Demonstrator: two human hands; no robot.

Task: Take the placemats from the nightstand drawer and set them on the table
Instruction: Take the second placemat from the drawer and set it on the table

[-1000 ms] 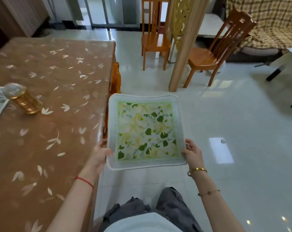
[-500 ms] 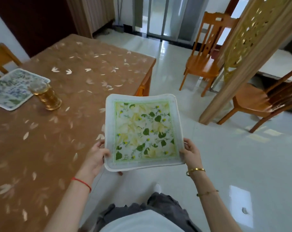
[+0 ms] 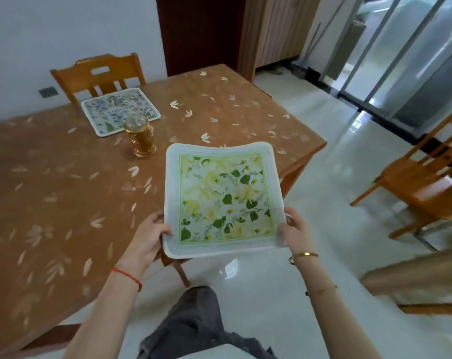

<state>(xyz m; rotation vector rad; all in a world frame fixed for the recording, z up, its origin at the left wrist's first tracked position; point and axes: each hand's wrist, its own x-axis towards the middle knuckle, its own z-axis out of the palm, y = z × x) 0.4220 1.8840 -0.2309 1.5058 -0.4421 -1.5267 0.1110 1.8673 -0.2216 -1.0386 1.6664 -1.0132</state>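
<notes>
1. Head view: a placemat with green leaves and yellow flowers (image 3: 223,198) is held flat and face up at the middle of the picture, gripped at its two near corners
2. The left hand (image 3: 148,235) is curled round the corner at 7 o'clock of the mat, thumb on top and fingers underneath; a red string (image 3: 127,275) is worn on that wrist
3. The right hand (image 3: 296,230) is clasped on the corner at 5 o'clock in the same way; a gold bangle (image 3: 303,256) is worn on that wrist
4. The mat's far edge is seen over the right rim of the brown, petal-patterned surface (image 3: 64,203), while its near edge hangs over the pale floor (image 3: 323,229); whether it touches the surface cannot be told
5. A second placemat with a blue-grey floral print (image 3: 120,111) is laid flat on the surface at 10 o'clock from the held one
6. A golden jar with a clear lid (image 3: 141,137) is stood upright just beside that second mat's near edge, at 11 o'clock from the held mat
7. A wooden chair (image 3: 98,75) is placed behind the second mat, and another wooden chair (image 3: 424,182) is seen on the floor at 3 o'clock
</notes>
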